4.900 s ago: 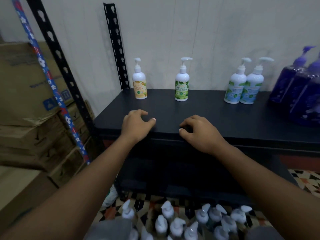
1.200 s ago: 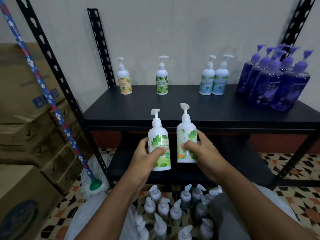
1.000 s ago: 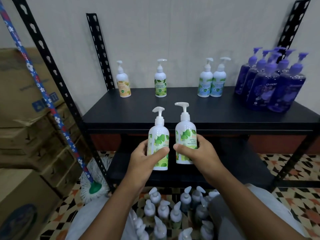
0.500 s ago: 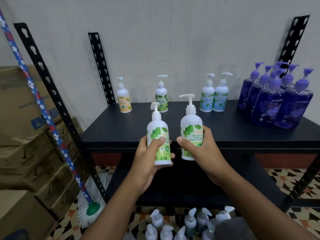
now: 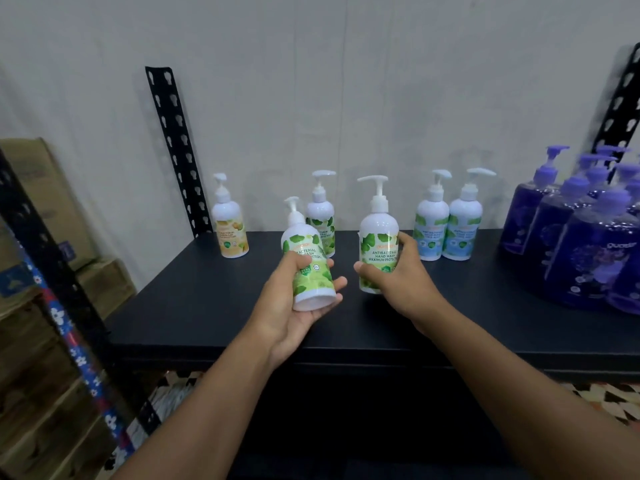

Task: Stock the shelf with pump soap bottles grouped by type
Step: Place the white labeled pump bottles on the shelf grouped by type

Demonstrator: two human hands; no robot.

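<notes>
The black shelf [image 5: 207,306] has its front edge under both forearms. Its left edge meets a slotted front post [image 5: 52,271], with a back post [image 5: 176,150] at the rear corner. Along the wall stand a yellow bottle [image 5: 230,226], a back green bottle [image 5: 322,220] and two blue bottles [image 5: 431,226]. Purple bottles [image 5: 571,244] crowd the right end. Bare shelf shows in front of that row, from the left edge across to the purple group, and there is a gap between the back green bottle and the blue pair.

The left hand [image 5: 287,306] grips the left green bottle [image 5: 308,265] low. Its fingers [image 5: 337,282] are curled round the far side and the thumb lies across the label. The bottle tilts away, base towards the camera, off the shelf. The right hand [image 5: 398,282] wraps the right green bottle [image 5: 377,244], which is upright over mid-shelf. Whether its base touches cannot be told.
</notes>
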